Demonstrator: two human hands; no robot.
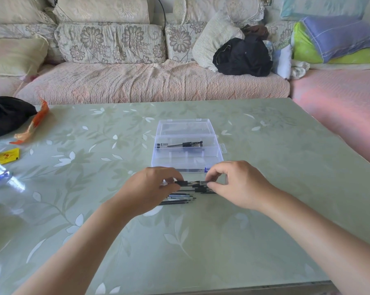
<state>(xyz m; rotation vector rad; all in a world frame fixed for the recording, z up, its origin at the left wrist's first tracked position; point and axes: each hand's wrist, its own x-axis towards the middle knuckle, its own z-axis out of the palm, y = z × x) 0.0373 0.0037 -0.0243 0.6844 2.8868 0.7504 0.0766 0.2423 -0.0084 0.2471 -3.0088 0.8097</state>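
Head: left hand (152, 188), right hand (237, 184) pinch pen (191, 183) near box (179, 165) edge.

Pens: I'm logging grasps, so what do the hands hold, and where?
One black pen, pinched by its ends: left hand on one, right hand on the other.

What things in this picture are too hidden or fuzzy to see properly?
All in the head view:
1. Held pen: the left hand and right hand pinch it, and their fingers hide both ends.
2. Pen pile: the left hand covers part of it, so the pens cannot be counted.
3. Boxed pens in the clear box: the print is too small to read.
4. Clear object: cut off by the left edge and blurred.
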